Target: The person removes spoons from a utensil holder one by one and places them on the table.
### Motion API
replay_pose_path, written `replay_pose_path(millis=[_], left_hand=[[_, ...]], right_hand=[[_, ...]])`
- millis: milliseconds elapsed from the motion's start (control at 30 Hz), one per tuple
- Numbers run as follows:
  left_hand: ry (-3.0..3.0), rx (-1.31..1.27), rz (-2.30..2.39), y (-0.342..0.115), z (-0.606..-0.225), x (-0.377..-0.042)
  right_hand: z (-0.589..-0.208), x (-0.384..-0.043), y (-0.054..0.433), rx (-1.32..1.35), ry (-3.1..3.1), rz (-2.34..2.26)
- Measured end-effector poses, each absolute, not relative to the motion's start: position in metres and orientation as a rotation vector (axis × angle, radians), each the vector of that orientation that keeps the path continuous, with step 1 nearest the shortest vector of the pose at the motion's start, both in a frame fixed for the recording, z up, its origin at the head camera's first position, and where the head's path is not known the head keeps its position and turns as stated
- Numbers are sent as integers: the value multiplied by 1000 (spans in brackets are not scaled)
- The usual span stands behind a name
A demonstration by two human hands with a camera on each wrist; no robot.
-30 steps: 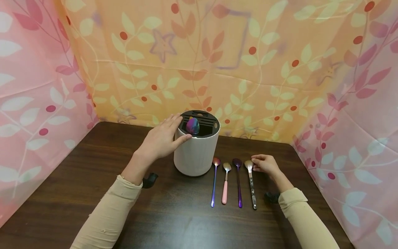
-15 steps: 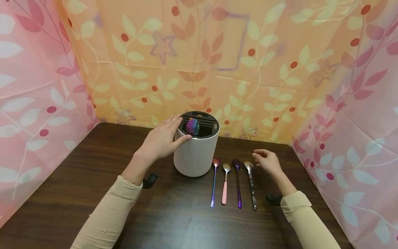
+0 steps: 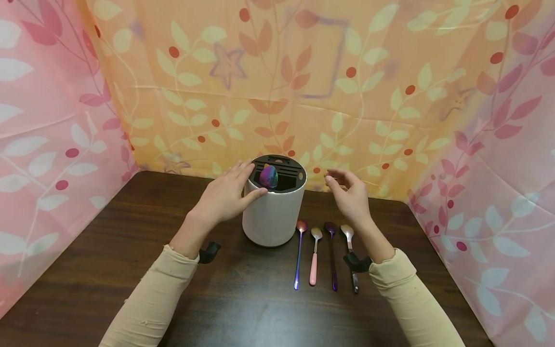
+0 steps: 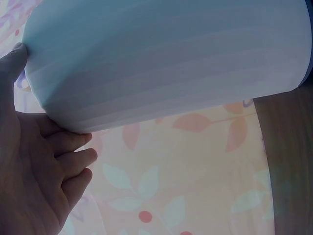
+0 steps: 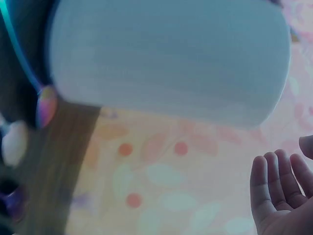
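A white cylindrical utensil holder with a slotted black top stands on the table, an iridescent spoon poking out of it. My left hand rests against its left rim, fingers on the far side and thumb at the front; the left wrist view shows the fingertips touching the white wall. Just right of the holder, apart from it, my right hand hovers with loosely bent fingers and nothing in them. Below it lie a blue-purple spoon, a pink-handled spoon, a dark purple spoon and a black-marbled-handled spoon.
The dark wooden table is enclosed by flowered cloth at the back and on both sides. Black wrist mounts hang under both forearms; the right one covers part of the marbled handle.
My right hand has left the head of the marbled-handled spoon, lifted, and moved left toward the holder. The left hand, the holder and the spoons keep their places.
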State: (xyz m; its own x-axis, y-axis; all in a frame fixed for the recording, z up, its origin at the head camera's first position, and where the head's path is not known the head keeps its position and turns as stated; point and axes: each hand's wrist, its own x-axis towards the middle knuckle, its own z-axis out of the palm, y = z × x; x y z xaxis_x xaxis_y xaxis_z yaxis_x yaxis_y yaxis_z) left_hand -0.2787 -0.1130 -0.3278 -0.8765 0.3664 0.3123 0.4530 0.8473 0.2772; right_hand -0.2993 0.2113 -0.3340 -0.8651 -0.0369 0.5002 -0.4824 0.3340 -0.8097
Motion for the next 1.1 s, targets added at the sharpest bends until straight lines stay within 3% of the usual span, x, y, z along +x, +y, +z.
replay_pose_path(millis=[300, 600, 1100], left_hand=[[-2767, -632, -503, -113, -327, -280], [-2773, -625, -524, -114, -328, -278], [-2760, -636, -518, -116, -329, -280]], right_hand=[[-313, -286, 157, 710, -2131, 1447], [-316, -283, 117, 898, -2107, 1324], [-313, -281, 104, 895, -2125, 1381]])
